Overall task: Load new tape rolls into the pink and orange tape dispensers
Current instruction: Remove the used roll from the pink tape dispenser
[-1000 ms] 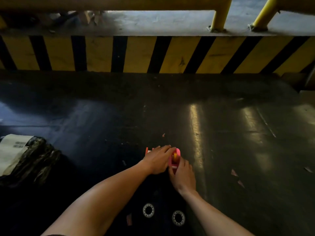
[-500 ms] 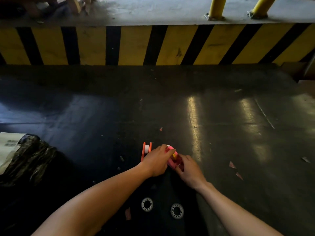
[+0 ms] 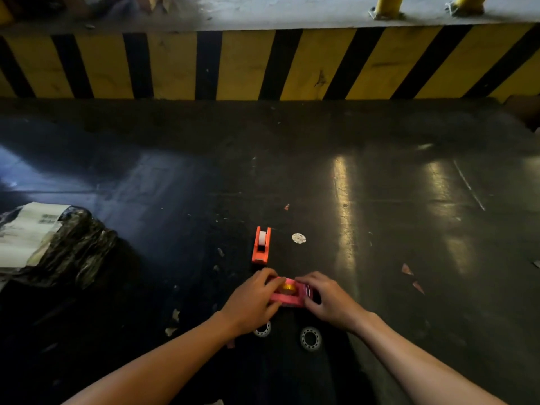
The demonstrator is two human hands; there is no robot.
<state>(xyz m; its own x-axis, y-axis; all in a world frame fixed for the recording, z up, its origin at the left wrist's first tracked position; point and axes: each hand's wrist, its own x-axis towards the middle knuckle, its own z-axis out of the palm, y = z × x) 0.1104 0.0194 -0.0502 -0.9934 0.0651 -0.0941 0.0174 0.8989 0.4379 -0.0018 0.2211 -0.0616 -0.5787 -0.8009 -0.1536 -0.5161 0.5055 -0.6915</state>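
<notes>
A pink tape dispenser (image 3: 287, 299) lies sideways just above the dark floor, with a yellowish tape roll (image 3: 287, 287) seated in it. My left hand (image 3: 251, 299) grips its left end and my right hand (image 3: 327, 298) grips its right end. An orange tape dispenser (image 3: 261, 247) stands on the floor just beyond my hands, with a white roll (image 3: 262, 237) in its top. Two clear tape rolls lie close to me, one (image 3: 262, 330) partly under my left wrist and the other (image 3: 310, 338) beside it.
A small white round disc (image 3: 298, 238) lies right of the orange dispenser. A black plastic-wrapped parcel (image 3: 58, 249) with a white label sits at the left. A yellow-and-black striped curb (image 3: 263, 65) runs across the far side. Small paper scraps (image 3: 406, 269) dot the floor.
My hands pulled the pink dispenser back toward me and turned it sideways, uncovering the whole orange dispenser and the white disc. The camera tilted down.
</notes>
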